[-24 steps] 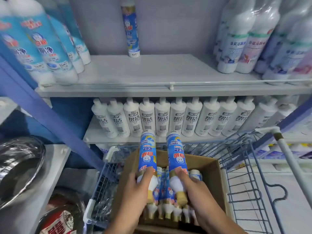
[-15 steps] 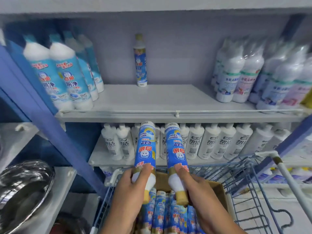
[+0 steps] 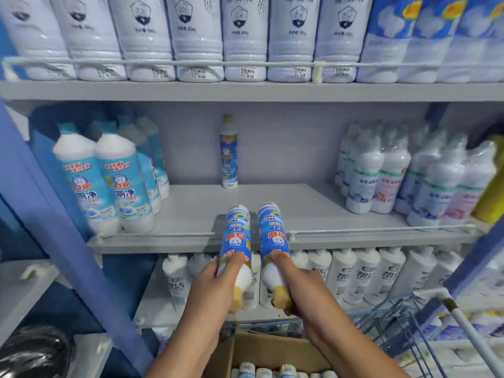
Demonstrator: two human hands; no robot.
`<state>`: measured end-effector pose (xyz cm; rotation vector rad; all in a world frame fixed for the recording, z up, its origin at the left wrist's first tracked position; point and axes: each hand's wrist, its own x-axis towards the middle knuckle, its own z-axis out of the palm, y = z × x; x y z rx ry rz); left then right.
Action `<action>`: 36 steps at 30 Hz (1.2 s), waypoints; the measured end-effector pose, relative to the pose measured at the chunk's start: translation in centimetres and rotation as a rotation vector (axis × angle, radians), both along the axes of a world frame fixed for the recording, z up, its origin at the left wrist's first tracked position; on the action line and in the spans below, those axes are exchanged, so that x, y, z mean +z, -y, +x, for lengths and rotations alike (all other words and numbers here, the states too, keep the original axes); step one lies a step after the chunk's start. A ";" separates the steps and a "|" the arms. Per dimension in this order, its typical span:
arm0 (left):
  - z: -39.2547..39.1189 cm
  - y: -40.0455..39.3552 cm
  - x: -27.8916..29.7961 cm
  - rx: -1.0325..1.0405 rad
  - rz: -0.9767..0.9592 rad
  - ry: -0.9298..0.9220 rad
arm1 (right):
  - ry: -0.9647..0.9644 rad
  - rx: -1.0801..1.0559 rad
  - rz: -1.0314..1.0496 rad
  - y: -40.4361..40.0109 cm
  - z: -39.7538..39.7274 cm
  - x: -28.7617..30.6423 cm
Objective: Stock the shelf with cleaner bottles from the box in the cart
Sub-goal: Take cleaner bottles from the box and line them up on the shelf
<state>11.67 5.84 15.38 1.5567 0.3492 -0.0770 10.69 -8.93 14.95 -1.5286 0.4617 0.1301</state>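
Left hand (image 3: 215, 287): we've got our fingers and thumb wrapped round the neck end of one cleaner bottle, the left bottle (image 3: 236, 241), held upside down so the yellow cap points back at us.

Right hand (image 3: 302, 285): same deal, curled tight round the neck of the right bottle (image 3: 274, 238), thumb lying along the label, cap toward us.

Bottles in hand: two, side by side and nearly touching, bases tipped up over the front rail of the middle shelf (image 3: 272, 203), not set down on it.

Already on that shelf: one lone bottle (image 3: 229, 156) of the same kind, upright at the back wall, well apart from the two we're holding.

Left of the gap: two big blue-and-white toilet cleaners (image 3: 109, 184) in front, more lined up behind them; we can't count those for sure.

Right of the gap: shrink-wrapped white bottles (image 3: 392, 175) with green and pink labels, too blurry to count.

Top shelf: seven white wrapped bottles (image 3: 196, 36) in a row, then blue packs at the right end.

Lower shelf: a row of white bottles (image 3: 362, 276), partly hidden behind our hands.

Box (image 3: 272, 350): cardboard, at the bottom between our forearms, a few bottle ends (image 3: 272, 371) peeking out along the frame edge.

Cart (image 3: 409, 323): blue wire, to the right of the box, white handle sticking out at the lower right.
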 end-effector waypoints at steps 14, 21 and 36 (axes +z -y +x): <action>4.9 -1.6 -0.7 -0.184 0.077 0.098 | 0.070 0.096 -0.121 -1.3 3.5 0.6; 4.9 -3.4 -0.6 -0.370 -0.047 0.178 | 0.235 0.250 -0.075 -0.1 3.5 0.3; 7.9 -4.2 1.2 -0.453 0.160 0.283 | 0.432 0.283 -0.159 2.0 6.2 1.5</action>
